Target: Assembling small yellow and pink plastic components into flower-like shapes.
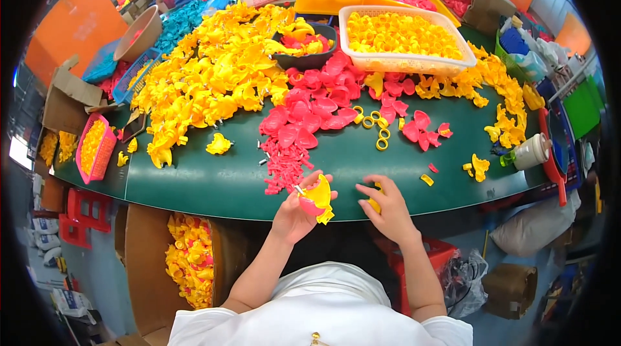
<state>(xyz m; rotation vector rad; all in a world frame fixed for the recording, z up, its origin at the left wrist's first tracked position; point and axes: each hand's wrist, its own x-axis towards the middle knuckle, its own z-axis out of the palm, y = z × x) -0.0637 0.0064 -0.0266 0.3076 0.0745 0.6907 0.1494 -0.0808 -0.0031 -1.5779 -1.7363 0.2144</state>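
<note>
Worktop [242,174] in dark green spreads across the middle of the view, which serves here as the clock's centre. A broad heap of yellow moulded pieces [213,64] covers it between ten and eleven o'clock. Below its near edge, between seven and eight, a cardboard box [145,262] holds yellow and red pieces. A yellow tray [305,4] of red pieces stands between twelve and one; nearer, between one and two, is a pale basket [401,63] full of yellow rings. Red shell-like pieces [301,113] lie around twelve.

Both hands are at six o'clock, over the worktop's near edge. The left hand [291,220], palm up with fingers curled, holds a yellow-and-red piece [319,192]. The right hand [390,209] is half open, fingers bent and apart; yellow shows between them, but whether it is gripped I cannot tell. Short red sticks [288,166] are piled near the left hand, at its twelve o'clock. Smallest are a few loose yellow rings [381,148], at the right hand's twelve.
</note>
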